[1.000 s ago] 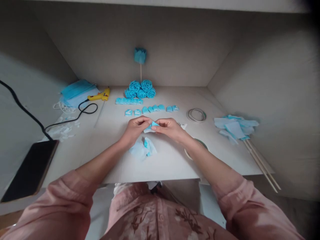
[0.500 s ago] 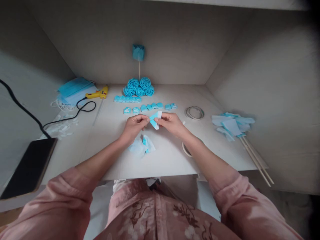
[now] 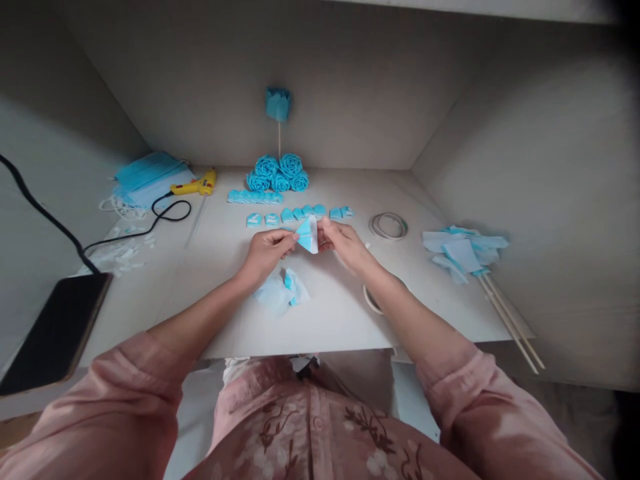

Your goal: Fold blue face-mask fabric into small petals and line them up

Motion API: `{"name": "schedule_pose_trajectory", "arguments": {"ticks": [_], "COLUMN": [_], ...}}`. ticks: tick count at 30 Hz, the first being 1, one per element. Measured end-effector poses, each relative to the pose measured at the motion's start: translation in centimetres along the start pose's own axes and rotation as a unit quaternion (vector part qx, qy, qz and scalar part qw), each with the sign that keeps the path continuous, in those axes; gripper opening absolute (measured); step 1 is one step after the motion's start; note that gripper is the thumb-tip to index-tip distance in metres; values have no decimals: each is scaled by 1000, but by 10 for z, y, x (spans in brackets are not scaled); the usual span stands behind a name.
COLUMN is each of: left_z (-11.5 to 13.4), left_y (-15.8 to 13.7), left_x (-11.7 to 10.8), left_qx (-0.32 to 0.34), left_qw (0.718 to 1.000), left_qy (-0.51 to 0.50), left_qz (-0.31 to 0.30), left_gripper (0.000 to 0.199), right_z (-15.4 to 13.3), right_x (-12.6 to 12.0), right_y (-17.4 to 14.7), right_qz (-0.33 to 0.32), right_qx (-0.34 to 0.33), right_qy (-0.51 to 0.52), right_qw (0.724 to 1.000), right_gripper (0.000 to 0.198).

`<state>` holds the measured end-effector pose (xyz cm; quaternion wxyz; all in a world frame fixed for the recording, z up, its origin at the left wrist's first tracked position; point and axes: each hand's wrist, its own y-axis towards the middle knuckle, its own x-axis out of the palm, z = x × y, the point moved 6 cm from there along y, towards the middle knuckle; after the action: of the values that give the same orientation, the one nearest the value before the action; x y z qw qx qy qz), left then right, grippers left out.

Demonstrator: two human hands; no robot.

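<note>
Above the middle of the table I hold a folded, triangular piece of blue and white mask fabric [image 3: 307,235]. My left hand [image 3: 269,252] pinches its narrow left tip between thumb and fingers. At its wide white edge, my right hand [image 3: 345,241] has its fingers curled around the border, partly behind the fabric. Just beyond lies a row of small folded blue pieces [image 3: 303,213]. Closer to me than the hands are loose scraps of pale blue and white fabric [image 3: 283,292].
Rolled blue fabric roses [image 3: 278,173] are stacked at the back, below a blue flower on a stick [image 3: 278,105]. Left are masks [image 3: 150,177], a yellow glue gun [image 3: 195,185] and a phone [image 3: 55,330]. Tape rolls [image 3: 389,226], fabric strips [image 3: 463,250] and sticks [image 3: 510,320] lie right.
My right thumb has moved off the front of the folded fabric to its upper right edge. The fabric has turned slightly, showing a crease across it. My left hand keeps its pinch.
</note>
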<state>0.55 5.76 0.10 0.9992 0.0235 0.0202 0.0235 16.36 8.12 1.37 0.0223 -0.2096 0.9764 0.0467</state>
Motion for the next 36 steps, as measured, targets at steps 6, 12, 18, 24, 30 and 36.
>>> {"name": "schedule_pose_trajectory", "arguments": {"ticks": [6, 12, 18, 24, 30, 36], "left_z": [-1, -3, -2, -1, 1, 4], "left_y": [-2, -3, -2, -3, -8, -6], "left_x": [3, 7, 9, 9, 16, 12], "left_qx": [8, -3, -10, 5, 29, 22], "left_qw": [1000, 1000, 998, 998, 991, 995], "left_qy": [1, -10, -10, 29, 73, 55], "left_qz": [-1, -28, -53, -63, -107, -82], "left_gripper": [29, 30, 32, 32, 34, 32], "right_z": [8, 8, 4, 4, -1, -4], "right_x": [4, -4, -3, 2, 0, -14], "right_y": [2, 2, 0, -1, -1, 1], "right_qz": [3, 58, 50, 32, 54, 109], "right_qx": [-28, -45, -53, -54, -71, -47], "right_qy": [1, -43, -71, -97, -85, 7], "right_qw": [1000, 996, 995, 993, 992, 993], "right_gripper": [41, 33, 31, 34, 30, 37]}}
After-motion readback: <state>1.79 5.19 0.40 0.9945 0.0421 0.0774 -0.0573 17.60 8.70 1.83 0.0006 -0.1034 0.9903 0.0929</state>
